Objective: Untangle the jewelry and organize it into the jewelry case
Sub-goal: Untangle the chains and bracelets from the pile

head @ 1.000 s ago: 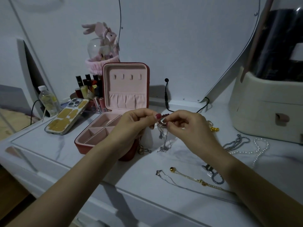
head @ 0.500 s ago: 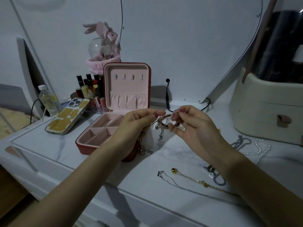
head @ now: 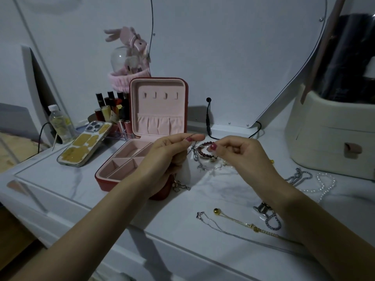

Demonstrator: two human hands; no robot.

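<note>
Pinching a thin silver chain [head: 193, 148] taut, you are holding your left hand [head: 172, 151] leftward of the dark-red beaded bracelet [head: 206, 152] gripped by your right hand [head: 241, 153].

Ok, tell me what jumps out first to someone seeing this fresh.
The two hands at centre: the left hand and right hand each pinch part of a tangled clump of jewelry held above the white tabletop. Just behind the left hand stands the open red jewelry case, its pink compartments empty. Loose chains lie at front right.
</note>
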